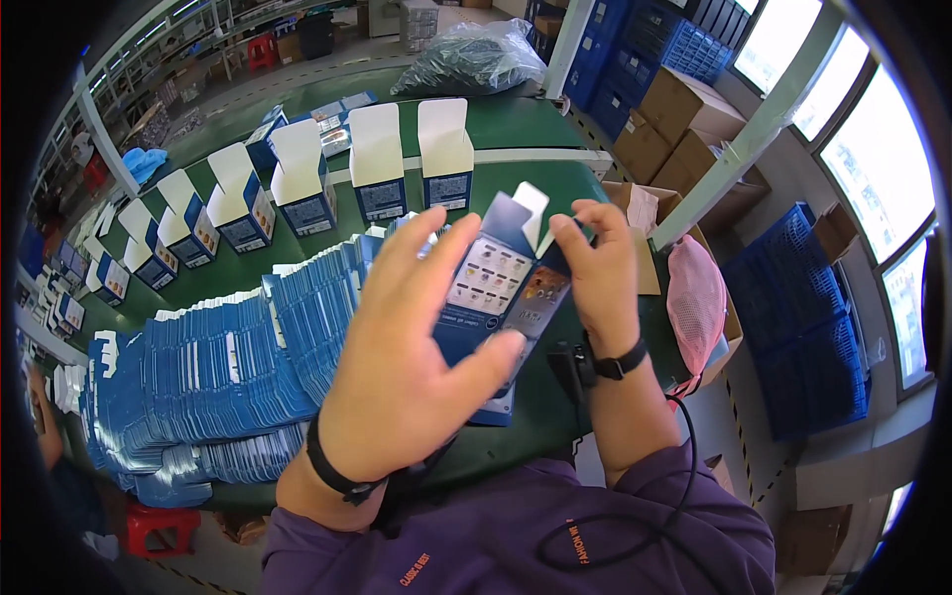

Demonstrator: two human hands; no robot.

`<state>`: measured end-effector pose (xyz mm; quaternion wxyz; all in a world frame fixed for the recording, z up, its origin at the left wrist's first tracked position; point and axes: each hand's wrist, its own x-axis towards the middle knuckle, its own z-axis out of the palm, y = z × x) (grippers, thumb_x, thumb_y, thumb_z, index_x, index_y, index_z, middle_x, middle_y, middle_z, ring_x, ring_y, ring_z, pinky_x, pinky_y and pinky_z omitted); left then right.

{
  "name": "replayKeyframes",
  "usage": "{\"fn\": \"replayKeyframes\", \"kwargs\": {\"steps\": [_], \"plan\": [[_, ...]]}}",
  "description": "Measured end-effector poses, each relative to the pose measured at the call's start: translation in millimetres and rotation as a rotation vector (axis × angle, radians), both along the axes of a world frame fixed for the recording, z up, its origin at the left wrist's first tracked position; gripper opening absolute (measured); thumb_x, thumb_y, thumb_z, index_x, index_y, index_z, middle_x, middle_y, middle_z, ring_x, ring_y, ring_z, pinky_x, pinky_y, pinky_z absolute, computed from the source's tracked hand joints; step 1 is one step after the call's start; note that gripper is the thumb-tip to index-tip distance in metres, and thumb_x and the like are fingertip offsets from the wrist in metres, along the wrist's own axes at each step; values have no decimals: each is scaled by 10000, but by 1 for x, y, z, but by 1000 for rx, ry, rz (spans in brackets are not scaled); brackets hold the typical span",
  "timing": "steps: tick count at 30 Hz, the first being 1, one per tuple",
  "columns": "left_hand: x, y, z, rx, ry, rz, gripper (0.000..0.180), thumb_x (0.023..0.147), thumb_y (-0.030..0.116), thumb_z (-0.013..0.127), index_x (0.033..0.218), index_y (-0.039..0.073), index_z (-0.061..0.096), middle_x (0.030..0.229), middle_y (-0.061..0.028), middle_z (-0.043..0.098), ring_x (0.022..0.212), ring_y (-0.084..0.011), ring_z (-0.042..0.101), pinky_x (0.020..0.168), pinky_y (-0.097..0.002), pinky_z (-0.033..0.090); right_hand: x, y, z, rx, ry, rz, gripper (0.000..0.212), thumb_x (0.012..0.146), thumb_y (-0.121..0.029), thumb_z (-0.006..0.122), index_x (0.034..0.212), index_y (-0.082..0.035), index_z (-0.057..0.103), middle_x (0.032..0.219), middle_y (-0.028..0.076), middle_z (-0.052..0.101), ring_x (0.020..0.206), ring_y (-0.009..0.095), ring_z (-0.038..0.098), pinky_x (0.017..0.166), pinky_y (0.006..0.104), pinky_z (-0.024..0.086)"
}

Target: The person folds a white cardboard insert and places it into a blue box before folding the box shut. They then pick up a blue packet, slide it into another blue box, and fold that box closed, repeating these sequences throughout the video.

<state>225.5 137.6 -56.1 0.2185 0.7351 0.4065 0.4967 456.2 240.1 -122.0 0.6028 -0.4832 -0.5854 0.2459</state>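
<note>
Your left hand (416, 347) and right hand (595, 268) grip a half-folded blue carton (501, 288) at frame centre, six erected cartons (377, 164) standing upper left, a big flat stack (208, 377) unfolded at lower left.

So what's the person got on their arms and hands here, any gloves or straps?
No gloves: both the left hand and right hand are bare. Each wrist carries a black band, the left wristband and the right wristband. A black cable runs down from the right one. The purple sleeves are pushed up, with small orange lettering.
</note>
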Motion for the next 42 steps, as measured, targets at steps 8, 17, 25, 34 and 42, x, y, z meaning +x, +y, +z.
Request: {"fn": "replayKeyframes", "kwargs": {"steps": [8, 17, 25, 34, 42], "plan": [[32, 10, -16, 186, -132, -171, 819, 824, 154, 768, 1513, -27, 365, 1459, -325, 447, 1323, -483, 475, 1148, -483, 353, -45, -76, 92, 897, -261, 296, 384, 877, -333, 767, 1014, -56, 539, 1386, 192, 490, 1437, 427, 366, 1169, 582, 292], [34, 15, -9, 494, -396, -93, 662, 873, 225, 700, 1423, -45, 450, 1392, -259, 492, 1296, -493, 453, 1128, -517, 342, -74, -66, 73, 419, 299, 387, 685, 950, -502, 591, 1394, -4, 439, 1440, 199, 465, 1384, 338, 423, 1164, 458, 335], [24, 6, -16, 513, -371, 62, 736, 854, 218, 677, 1484, -15, 376, 1475, -251, 396, 1380, -399, 403, 1154, -496, 278, -78, -69, 68, 121, 441, 541, 713, 956, -461, 533, 1454, 28, 392, 1442, 185, 473, 1261, 291, 528, 1134, 410, 381], [32, 5, -7, 457, -684, -26, 503, 844, -45, 509, 1340, 37, 497, 1224, -178, 459, 1194, -354, 462, 1138, -525, 251, -68, -69, 69, 267, -3, 481, 660, 950, -494, 489, 1469, -96, 403, 1426, 188, 491, 1291, 345, 500, 1075, 531, 399], [31, 9, -15, 615, -505, 113, 353, 779, 20, 606, 1126, 74, 565, 1151, -152, 446, 1163, -373, 445, 1116, -555, 251, -74, -50, 45, 554, 59, 585, 637, 952, -492, 472, 1430, -71, 464, 1297, 228, 576, 1219, 379, 554, 1056, 542, 420]]}}
